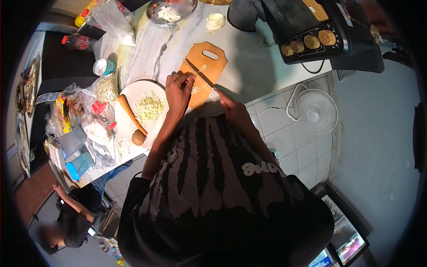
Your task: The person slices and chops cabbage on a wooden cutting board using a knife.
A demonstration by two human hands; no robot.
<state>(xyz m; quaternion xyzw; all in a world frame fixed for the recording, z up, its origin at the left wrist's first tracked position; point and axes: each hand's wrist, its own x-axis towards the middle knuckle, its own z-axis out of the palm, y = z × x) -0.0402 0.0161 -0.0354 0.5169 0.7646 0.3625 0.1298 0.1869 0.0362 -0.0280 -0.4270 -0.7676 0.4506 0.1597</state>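
Observation:
My right hand (231, 106) grips the handle of a kitchen knife (198, 73). Its long blade slants up and left across a wooden cutting board (206, 50) with a slot handle. My left hand (179, 92) is over the board's left edge, fingers bent and pressed together beside the blade; what they hold is hidden. Small pale slices (203, 68) lie on the board beyond the knife. Left of my left hand, a round white plate (152, 85) bears a heap of chopped pale-green vegetable (150, 107) and a curved wooden pestle-like tool (131, 114) with a rounded brown end.
A pale lump, perhaps cauliflower (216, 22), sits behind the board. A black appliance with wooden knobs (312, 41) stands at right. Plastic bags (106, 86), a bottle (81, 43) and a tub (104, 67) crowd the left. A fan (316, 111) and another person (75, 213) are nearby.

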